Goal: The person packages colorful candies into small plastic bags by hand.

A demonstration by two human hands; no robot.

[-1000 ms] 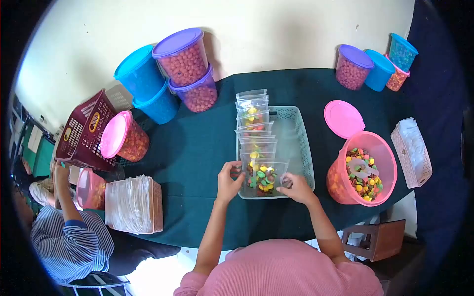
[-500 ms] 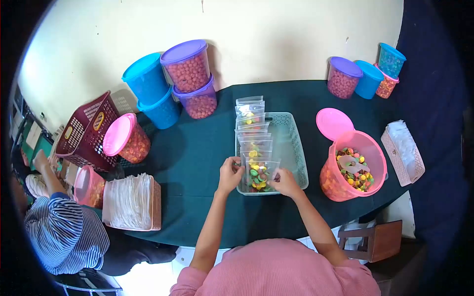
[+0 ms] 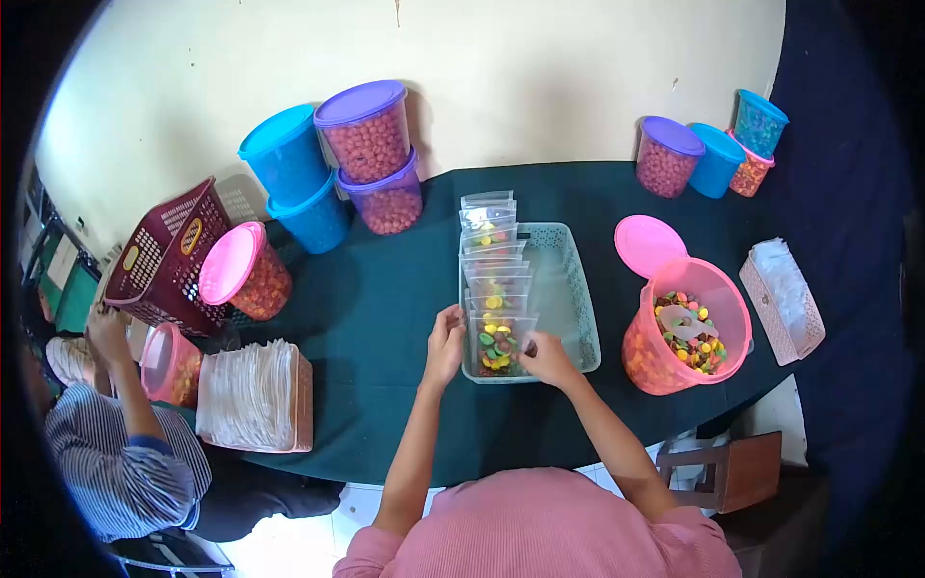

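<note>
A light green-grey tray (image 3: 581, 310) stands on the dark green cloth, with a row of clear zip bags along its left side. The nearest bag (image 3: 497, 349) holds green, yellow and brown candies. At its left edge is my left hand (image 3: 445, 347), fingers bent against the bag. My right hand (image 3: 549, 360) pinches the bag's right edge. To the right, a pink bucket (image 3: 641, 352) holds loose candies and a clear scoop (image 3: 686, 323); its pink lid (image 3: 650, 246) lies behind it.
At left are a maroon basket (image 3: 154, 241), a pink-lidded tub (image 3: 258, 279), a basket of flat bags (image 3: 251, 395) and a co-worker in a striped shirt (image 3: 125, 472). Blue (image 3: 289, 159) and purple-lidded tubs (image 3: 371, 144) stand behind; a bag basket (image 3: 785, 299) is at right.
The nearest bag has shifted slightly left, and my right hand has moved left with it. The co-worker's hand has moved toward the maroon basket.
</note>
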